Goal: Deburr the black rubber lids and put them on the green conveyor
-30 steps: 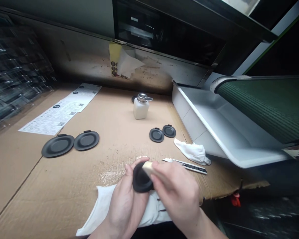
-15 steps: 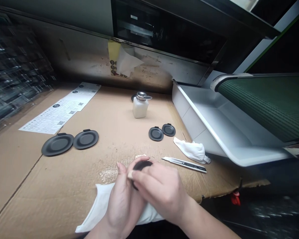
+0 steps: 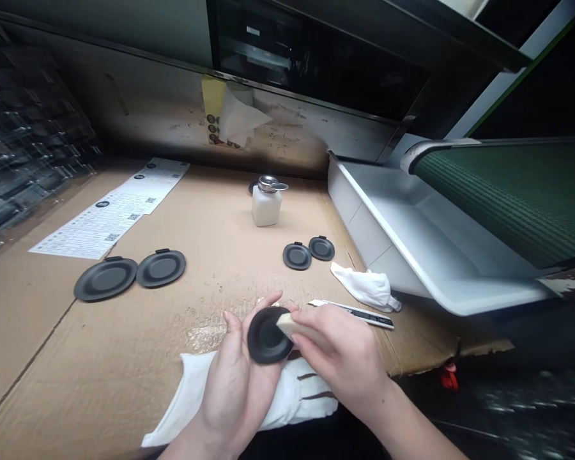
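In my left hand [image 3: 239, 377] lies a small black round lid [image 3: 264, 335], its recessed face turned up and the fingers curled beneath it. A cream-coloured eraser-like block [image 3: 301, 329] is pinched in my right hand [image 3: 347, 348], its end at the lid's right side. Under both hands a white glove [image 3: 287, 406] is spread on the cardboard. The blade end of a white-and-black utility knife [image 3: 371, 317] lies just beyond my right hand. Farther off rest two small black lids [image 3: 297, 255] and, at left, two larger black lids [image 3: 106, 279].
A white pump bottle [image 3: 267, 207] stands toward the back, with a dark round piece partly hidden behind it. The grey-white bin [image 3: 397, 249] borders the right side, near a crumpled white cloth [image 3: 364, 285]. Printed label sheets [image 3: 91, 227] lie left, beside stacked clear plastic [image 3: 23, 128].
My right hand has shifted right with the block, uncovering most of the lid's face. More of the white glove shows. The view has moved slightly.
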`<action>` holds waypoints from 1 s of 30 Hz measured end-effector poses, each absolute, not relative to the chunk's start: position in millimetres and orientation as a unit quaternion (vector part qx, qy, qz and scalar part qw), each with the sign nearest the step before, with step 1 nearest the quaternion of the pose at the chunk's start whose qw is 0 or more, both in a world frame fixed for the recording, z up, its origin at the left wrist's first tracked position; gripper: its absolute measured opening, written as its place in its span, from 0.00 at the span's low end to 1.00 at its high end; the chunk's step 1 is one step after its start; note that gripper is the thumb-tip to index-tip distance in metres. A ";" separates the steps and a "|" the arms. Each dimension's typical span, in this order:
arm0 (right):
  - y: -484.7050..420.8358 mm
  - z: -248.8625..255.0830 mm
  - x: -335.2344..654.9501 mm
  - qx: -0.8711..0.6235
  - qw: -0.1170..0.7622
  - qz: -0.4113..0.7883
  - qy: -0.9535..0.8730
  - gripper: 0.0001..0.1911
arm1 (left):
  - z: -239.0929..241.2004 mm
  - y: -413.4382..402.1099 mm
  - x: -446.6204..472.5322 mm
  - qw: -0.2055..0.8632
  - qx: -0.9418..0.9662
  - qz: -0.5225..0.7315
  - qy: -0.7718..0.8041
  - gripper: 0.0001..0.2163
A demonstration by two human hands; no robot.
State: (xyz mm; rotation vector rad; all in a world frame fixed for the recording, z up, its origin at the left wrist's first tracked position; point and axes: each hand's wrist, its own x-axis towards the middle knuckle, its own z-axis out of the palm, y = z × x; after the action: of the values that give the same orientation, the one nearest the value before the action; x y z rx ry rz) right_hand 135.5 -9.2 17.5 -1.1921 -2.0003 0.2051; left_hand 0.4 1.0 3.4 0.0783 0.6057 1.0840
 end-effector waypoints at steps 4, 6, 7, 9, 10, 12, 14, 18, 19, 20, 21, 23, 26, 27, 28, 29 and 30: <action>-11.4 8.2 110.9 -0.517 0.427 0.104 -0.735 0.08 | 2.4 -0.2 0.2 0.809 0.033 0.513 0.286 0.22; -15.5 5.3 103.2 -0.504 0.429 0.103 -0.743 0.08 | 2.9 -1.0 0.0 0.811 0.035 0.508 0.289 0.22; -16.7 4.9 102.1 -0.495 0.424 0.107 -0.751 0.08 | 3.4 -1.2 0.0 0.811 0.038 0.507 0.290 0.22; -16.0 5.6 103.6 -0.487 0.409 0.118 -0.763 0.08 | 4.2 -1.4 0.1 0.810 0.044 0.509 0.288 0.22; -14.5 6.1 104.8 -0.489 0.406 0.119 -0.763 0.08 | 4.4 -1.3 0.2 0.809 0.046 0.512 0.286 0.22; -11.3 7.0 105.8 -0.499 0.412 0.104 -0.755 0.08 | 4.1 -1.2 0.1 0.808 0.048 0.514 0.283 0.21; -11.0 8.0 105.1 -0.490 0.416 0.083 -0.761 0.08 | 3.3 -0.9 0.0 0.808 0.050 0.512 0.287 0.21; -17.4 17.8 116.9 -0.446 0.337 0.091 -0.824 0.08 | 2.5 -0.2 0.4 0.804 0.058 0.514 0.293 0.22; -18.3 21.9 125.1 -0.445 0.314 0.090 -0.834 0.08 | 2.7 -0.1 0.6 0.803 0.060 0.517 0.291 0.22; -18.3 26.1 134.9 -0.451 0.298 0.084 -0.837 0.08 | 2.8 0.0 0.8 0.801 0.062 0.520 0.289 0.23; -17.6 30.0 145.4 -0.465 0.292 0.071 -0.833 0.07 | 2.9 0.0 1.0 0.800 0.065 0.522 0.287 0.23; -15.1 35.7 163.5 -0.502 0.294 0.028 -0.813 0.08 | 2.7 -0.3 1.3 0.799 0.076 0.524 0.284 0.23; -13.7 36.2 170.7 -0.517 0.303 -0.019 -0.800 0.08 | 0.9 -1.7 1.9 0.795 0.106 0.529 0.279 0.23; -14.8 34.3 167.0 -0.502 0.311 -0.023 -0.807 0.08 | 0.1 -2.4 2.2 0.791 0.120 0.531 0.279 0.23; -16.6 31.6 161.1 -0.484 0.321 -0.024 -0.813 0.09 | -0.5 -3.1 2.6 0.787 0.135 0.533 0.280 0.23; -19.0 28.3 153.9 -0.470 0.329 -0.027 -0.819 0.09 | -1.1 -3.8 2.9 0.782 0.151 0.535 0.281 0.23; -21.7 24.6 146.2 -0.462 0.333 -0.036 -0.821 0.10 | -1.4 -4.4 3.3 0.778 0.164 0.536 0.283 0.22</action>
State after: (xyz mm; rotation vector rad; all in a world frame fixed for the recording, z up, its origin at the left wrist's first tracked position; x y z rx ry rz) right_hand 146.2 -21.7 24.6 -1.2061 -2.1451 -0.0933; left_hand 3.3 -4.4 -1.4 0.3546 0.6109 1.1588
